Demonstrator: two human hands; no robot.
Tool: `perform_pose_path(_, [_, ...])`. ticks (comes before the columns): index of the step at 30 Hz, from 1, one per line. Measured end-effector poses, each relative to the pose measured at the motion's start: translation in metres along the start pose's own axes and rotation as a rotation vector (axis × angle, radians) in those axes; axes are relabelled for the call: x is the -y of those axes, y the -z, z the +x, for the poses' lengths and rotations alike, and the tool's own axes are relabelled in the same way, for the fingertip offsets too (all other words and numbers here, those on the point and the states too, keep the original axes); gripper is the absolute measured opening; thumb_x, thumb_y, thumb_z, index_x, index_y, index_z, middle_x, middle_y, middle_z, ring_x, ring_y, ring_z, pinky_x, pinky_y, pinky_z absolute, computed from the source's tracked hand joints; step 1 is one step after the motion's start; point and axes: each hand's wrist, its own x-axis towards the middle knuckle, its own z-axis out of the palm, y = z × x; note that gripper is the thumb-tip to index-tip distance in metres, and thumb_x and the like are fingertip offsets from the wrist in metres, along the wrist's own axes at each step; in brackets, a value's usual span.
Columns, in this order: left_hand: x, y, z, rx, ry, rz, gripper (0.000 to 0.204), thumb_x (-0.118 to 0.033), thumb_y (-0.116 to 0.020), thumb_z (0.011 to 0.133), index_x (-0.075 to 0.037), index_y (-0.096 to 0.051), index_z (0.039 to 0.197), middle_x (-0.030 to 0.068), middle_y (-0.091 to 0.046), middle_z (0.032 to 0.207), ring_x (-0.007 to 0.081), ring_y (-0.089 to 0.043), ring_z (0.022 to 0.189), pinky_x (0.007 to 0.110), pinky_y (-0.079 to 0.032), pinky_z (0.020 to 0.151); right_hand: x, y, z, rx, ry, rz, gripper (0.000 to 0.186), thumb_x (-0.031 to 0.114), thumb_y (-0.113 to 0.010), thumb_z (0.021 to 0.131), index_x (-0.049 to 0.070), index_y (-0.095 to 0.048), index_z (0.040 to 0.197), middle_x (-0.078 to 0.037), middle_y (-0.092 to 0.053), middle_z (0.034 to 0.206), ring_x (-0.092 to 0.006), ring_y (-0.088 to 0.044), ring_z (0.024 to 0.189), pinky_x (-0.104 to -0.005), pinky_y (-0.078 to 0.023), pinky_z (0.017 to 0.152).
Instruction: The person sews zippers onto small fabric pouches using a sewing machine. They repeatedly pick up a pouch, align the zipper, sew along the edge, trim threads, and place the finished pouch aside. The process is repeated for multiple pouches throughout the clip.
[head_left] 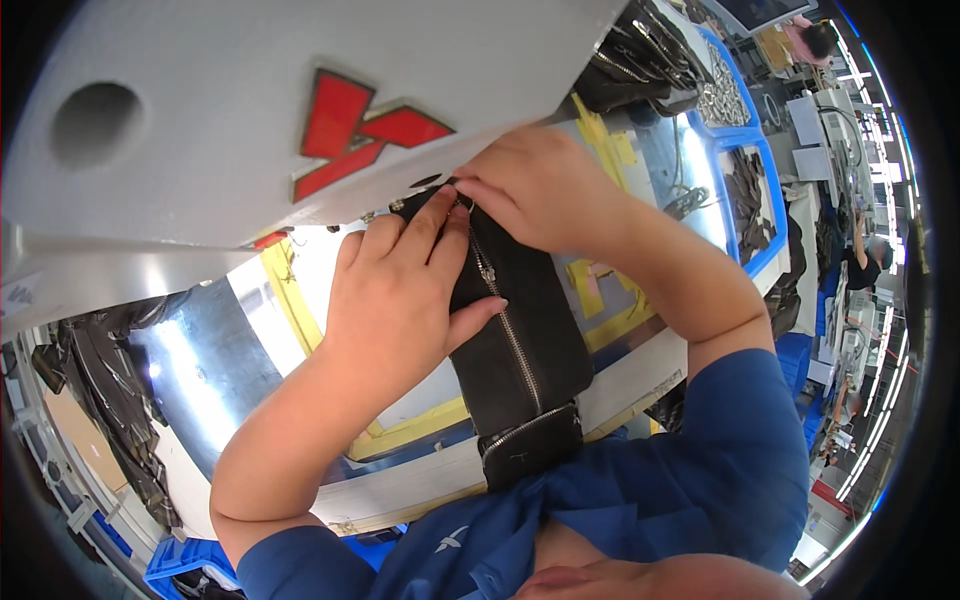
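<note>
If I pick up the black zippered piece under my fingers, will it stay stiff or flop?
The black zippered piece will probably flop, since it looks like cloth and its lower end seems to bend near the table edge. The metal zipper may stiffen it slightly lengthwise. Its matte surface suggests it's not very slippery.

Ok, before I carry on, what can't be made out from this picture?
All in the head view:
- Far end of the black zippered piece: hidden where the grey machine body and left hand cover it.
- Most fingertips of the right hand: hidden behind the hand itself.
- Monitor: cut off by the top edge.
- Background person: too small to tell what they handle.
</note>
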Motion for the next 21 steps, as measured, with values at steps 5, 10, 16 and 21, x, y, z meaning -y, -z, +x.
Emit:
perform_pose_path(5, [0.001, 0.0, 0.002, -0.013, 0.016, -0.069, 0.078, -0.046, -0.089, 0.077, -0.001, -0.069, 0.137, 0.0135, -0.065, 0.149, 0.0325, -0.062, 0.109, 0.042, -0.049, 0.098, 0.008, 0.004, -0.023, 0.086, 0.092, -0.177, 0.022, 0.012, -0.076, 0.09, 0.004, -0.078, 0.111, -0.01, -0.076, 0.109, -0.0293, -0.074, 0.096, -0.0429, -0.059, 0.084])
perform_pose_path(10, [0.002, 0.0, 0.001, -0.009, 0.046, -0.119, 0.076, -0.042, -0.091, 0.075, 0.001, -0.07, 0.135, 0.016, -0.066, 0.147, 0.0345, -0.064, 0.106, 0.043, -0.05, 0.099, 0.011, 0.004, -0.022, 0.096, 0.07, -0.201, 0.025, 0.01, -0.075, 0.09, 0.002, -0.077, 0.113, -0.01, -0.076, 0.11, -0.0277, -0.074, 0.097, -0.0422, -0.059, 0.087])
perform_pose_path(16, [0.005, 0.001, 0.004, 0.009, 0.055, -0.21, 0.075, -0.036, -0.092, 0.074, 0.003, -0.069, 0.134, 0.0186, -0.065, 0.148, 0.0366, -0.064, 0.107, 0.045, -0.05, 0.101, 0.012, 0.007, -0.017, 0.118, 0.075, -0.201, 0.024, 0.012, -0.069, 0.091, 0.002, -0.076, 0.112, -0.008, -0.074, 0.106, -0.0265, -0.073, 0.098, -0.0398, -0.057, 0.089])
perform_pose_path(21, [0.006, 0.0, 0.004, -0.006, 0.047, -0.24, 0.073, -0.033, -0.091, 0.076, 0.005, -0.069, 0.133, 0.0207, -0.065, 0.146, 0.0371, -0.064, 0.106, 0.045, -0.051, 0.1, 0.009, 0.004, -0.012, 0.115, 0.09, -0.212, 0.022, 0.014, -0.066, 0.089, 0.004, -0.073, 0.106, -0.007, -0.071, 0.1, -0.0243, -0.071, 0.097, -0.0389, -0.055, 0.088])
